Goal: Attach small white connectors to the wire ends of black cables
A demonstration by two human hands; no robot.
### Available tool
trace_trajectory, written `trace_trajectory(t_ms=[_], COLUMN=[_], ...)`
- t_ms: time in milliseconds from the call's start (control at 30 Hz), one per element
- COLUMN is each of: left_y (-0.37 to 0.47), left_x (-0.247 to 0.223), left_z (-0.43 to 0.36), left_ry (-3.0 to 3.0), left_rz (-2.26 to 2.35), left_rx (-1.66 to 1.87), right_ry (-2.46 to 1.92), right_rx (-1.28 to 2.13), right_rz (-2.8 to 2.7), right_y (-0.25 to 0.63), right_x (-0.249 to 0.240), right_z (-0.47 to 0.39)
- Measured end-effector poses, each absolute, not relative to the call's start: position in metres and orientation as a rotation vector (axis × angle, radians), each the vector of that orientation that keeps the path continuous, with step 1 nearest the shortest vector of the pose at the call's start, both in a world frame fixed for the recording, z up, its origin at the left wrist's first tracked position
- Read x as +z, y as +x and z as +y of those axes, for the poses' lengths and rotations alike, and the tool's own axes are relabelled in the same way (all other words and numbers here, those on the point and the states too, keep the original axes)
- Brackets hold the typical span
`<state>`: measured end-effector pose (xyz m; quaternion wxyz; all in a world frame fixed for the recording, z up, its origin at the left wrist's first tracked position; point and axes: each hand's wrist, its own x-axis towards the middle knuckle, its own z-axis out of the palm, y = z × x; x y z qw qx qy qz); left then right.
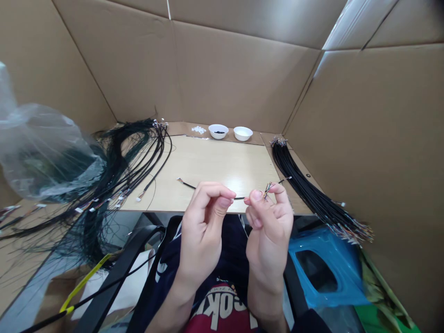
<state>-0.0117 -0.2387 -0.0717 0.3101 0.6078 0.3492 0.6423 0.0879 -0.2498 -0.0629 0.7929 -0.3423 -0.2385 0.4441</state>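
Note:
Both hands are raised over the table's front edge. My left hand [205, 226] is closed, thumb against fingertips; whatever lies between them is hidden. My right hand [269, 226] pinches a bundle of thin coloured wires [267, 189] between thumb and fingers, their loose ends fanning out above. Between the two hands a short stretch of black cable [239, 198] shows. Behind them, a black cable end with a small connector [187, 184] pokes out on the left, and another tip [285, 180] shows at the right.
Black cables [138, 166] and a clear plastic bag [52, 152] lie left. A thick cable bundle [301, 185] is at right. Small white parts [199, 130], a bowl with black pieces [218, 129] and a white bowl [243, 134] stand at the back. Cardboard walls [243, 78] surround the table [215, 157].

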Motion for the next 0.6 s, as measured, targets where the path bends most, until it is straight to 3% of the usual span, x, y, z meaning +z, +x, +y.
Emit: trace_trajectory(t_ms=[333, 600], left_y=[-0.007, -0.021], left_x=[-0.075, -0.066], left_z=[-0.24, -0.242], left_ry=[1.44, 2.1], left_rz=[0.862, 0.993], left_rx=[1.662, 1.684], right_ry=[-0.79, -0.7], right_rx=[0.881, 0.907], right_rz=[-0.55, -0.533], right_y=[0.085, 0.085], right_x=[-0.064, -0.065], right_z=[-0.25, -0.25])
